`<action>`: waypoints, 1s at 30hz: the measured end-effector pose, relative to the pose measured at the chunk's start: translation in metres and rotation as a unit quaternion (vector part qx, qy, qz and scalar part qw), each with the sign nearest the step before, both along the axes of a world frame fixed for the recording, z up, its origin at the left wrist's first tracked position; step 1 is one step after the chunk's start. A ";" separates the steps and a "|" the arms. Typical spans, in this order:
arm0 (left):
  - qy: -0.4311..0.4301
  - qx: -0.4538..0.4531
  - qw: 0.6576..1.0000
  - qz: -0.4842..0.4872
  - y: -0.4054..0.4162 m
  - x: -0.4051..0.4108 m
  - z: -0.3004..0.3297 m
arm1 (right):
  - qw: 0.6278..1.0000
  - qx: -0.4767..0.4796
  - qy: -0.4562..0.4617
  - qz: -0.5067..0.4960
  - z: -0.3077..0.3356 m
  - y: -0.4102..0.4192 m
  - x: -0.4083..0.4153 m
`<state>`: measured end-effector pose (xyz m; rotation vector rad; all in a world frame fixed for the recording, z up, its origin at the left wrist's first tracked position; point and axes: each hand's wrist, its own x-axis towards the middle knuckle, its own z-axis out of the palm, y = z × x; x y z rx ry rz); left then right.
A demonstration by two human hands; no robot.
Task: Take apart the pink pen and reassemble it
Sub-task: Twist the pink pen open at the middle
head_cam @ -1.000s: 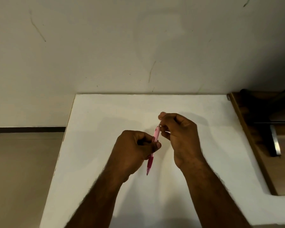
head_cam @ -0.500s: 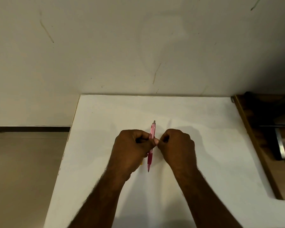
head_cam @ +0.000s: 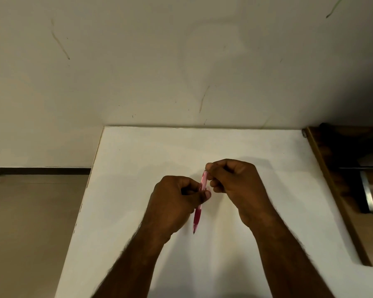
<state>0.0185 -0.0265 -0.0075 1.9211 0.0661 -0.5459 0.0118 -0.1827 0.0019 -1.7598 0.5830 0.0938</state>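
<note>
The pink pen (head_cam: 197, 216) is held upright above the white table (head_cam: 138, 168), its dark tip pointing toward me. My left hand (head_cam: 174, 203) grips the middle of the barrel between thumb and fingers. My right hand (head_cam: 235, 186) pinches the pen's far, upper end with its fingertips. The pen's top end is hidden under those fingers. The darker pink grip section and tip show below my left hand.
The white table meets a pale wall (head_cam: 181, 72) at its far edge. A brown wooden surface (head_cam: 353, 201) with a dark object and a metal bar (head_cam: 367, 194) borders the table on the right. Tan floor (head_cam: 30, 222) lies to the left.
My right hand moved from the pen's middle up to its top end, covering the tip of the clicker that showed half a second ago. My left hand kept its grip.
</note>
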 end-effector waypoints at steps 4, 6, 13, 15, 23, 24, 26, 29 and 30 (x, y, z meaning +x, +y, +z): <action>0.011 0.006 1.000 -0.004 -0.001 0.000 0.001 | 1.000 -0.021 -0.020 -0.008 -0.003 -0.001 0.000; 0.017 0.020 0.999 -0.020 -0.002 -0.001 0.000 | 0.998 -0.019 -0.036 -0.041 -0.004 -0.004 0.000; 0.025 0.018 0.999 -0.010 0.002 -0.001 -0.004 | 0.942 -0.328 0.053 0.054 -0.027 -0.017 -0.006; 0.021 0.022 0.999 -0.008 0.003 -0.001 -0.006 | 0.928 -0.354 0.090 0.068 -0.032 -0.014 -0.006; 0.026 0.008 1.000 -0.014 0.009 0.001 -0.007 | 0.935 -0.344 0.073 0.047 -0.024 -0.021 -0.004; 0.028 0.004 1.000 -0.011 0.011 0.002 -0.007 | 0.948 -0.312 0.054 0.028 -0.017 -0.024 -0.004; 0.025 0.001 1.000 0.001 0.013 0.003 -0.006 | 0.986 -0.166 0.028 0.013 -0.002 -0.025 -0.005; 0.019 -0.008 1.000 0.024 0.013 0.005 -0.005 | 0.988 -0.017 0.087 0.125 0.013 -0.013 -0.011; 0.017 -0.010 0.999 0.028 0.013 0.005 -0.006 | 0.980 -0.004 0.112 0.165 0.013 -0.008 -0.013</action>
